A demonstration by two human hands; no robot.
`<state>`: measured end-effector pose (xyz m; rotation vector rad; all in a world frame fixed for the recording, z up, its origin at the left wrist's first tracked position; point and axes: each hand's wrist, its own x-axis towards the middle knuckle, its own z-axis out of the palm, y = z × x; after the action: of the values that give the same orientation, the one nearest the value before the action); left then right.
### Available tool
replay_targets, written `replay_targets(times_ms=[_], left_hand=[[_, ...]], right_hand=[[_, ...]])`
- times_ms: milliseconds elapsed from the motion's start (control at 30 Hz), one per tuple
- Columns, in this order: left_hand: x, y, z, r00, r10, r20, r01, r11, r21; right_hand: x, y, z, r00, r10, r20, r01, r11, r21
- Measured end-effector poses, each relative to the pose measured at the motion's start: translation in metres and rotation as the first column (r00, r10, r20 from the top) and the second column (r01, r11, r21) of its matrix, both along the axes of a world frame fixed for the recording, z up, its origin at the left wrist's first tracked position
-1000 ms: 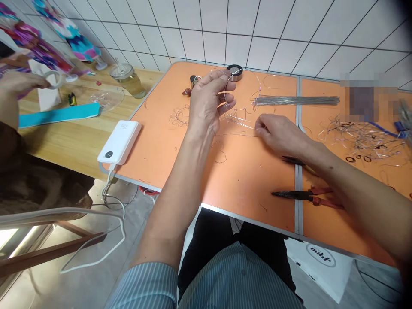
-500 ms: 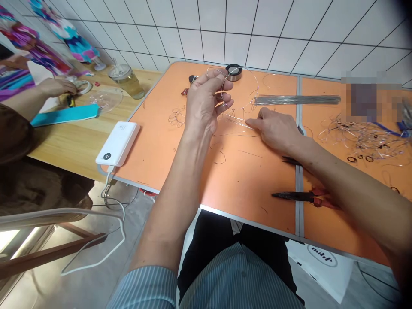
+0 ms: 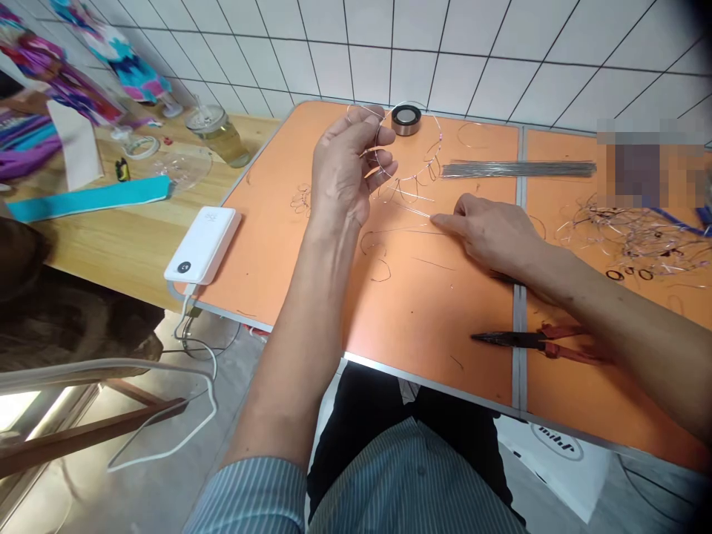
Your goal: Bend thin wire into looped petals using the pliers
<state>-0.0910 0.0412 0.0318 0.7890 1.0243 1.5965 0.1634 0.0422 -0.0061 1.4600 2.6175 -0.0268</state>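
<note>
My left hand [image 3: 353, 159] is raised over the orange table, thumb and fingertips closed on a thin wire hoop [image 3: 441, 137]. Small wire loops and tiny beads sit along the hoop's lower edge. Low over the tabletop, my right hand [image 3: 489, 230] pinches the end of a thin silvery wire [image 3: 417, 211] between thumb and index finger. More short wire pieces lie around there, too fine to separate clearly. Behind the hoop stands a dark-rimmed roll [image 3: 406, 119]. A bundle of straight metal wires [image 3: 517, 170] lies beyond my right hand.
Pliers with red handles [image 3: 534, 340] lie near the front, under my right forearm. A tangle of wire [image 3: 639, 230] spreads at right. At left are a white power bank [image 3: 203, 245] with a cable, a lidded cup [image 3: 216, 137] and a turquoise strip [image 3: 94, 199].
My left hand and the hoop have shifted slightly left. My right hand has moved a little right and down. Another person's hand at the far left has left the view.
</note>
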Motion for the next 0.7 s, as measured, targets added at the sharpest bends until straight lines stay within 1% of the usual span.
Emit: replay_targets(times_ms=[133, 367, 533, 700], left_hand=[[-0.0036, 0.0042, -0.0036, 1.000, 0.019, 0.010, -0.019, 1.000, 0.015], [-0.0051, 0.0082, -0.0091, 1.000, 0.011, -0.021, -0.011, 1.000, 0.020], [-0.0042, 0.0062, -0.0072, 1.000, -0.006, 0.000, 0.006, 1.000, 0.016], [-0.0042, 0.0068, -0.0064, 1.000, -0.003, -0.009, 0.003, 1.000, -0.015]], right_hand=[[-0.0011, -0.0030, -0.0011, 1.000, 0.003, 0.018, -0.003, 1.000, -0.017], [0.0040, 0.0011, -0.0005, 0.998, -0.034, -0.052, 0.032, 0.999, -0.037], [0.0012, -0.0015, -0.0012, 1.000, -0.012, -0.022, 0.011, 0.999, -0.038], [0.0043, 0.0003, -0.0011, 0.998, -0.029, -0.055, 0.027, 0.999, -0.040]])
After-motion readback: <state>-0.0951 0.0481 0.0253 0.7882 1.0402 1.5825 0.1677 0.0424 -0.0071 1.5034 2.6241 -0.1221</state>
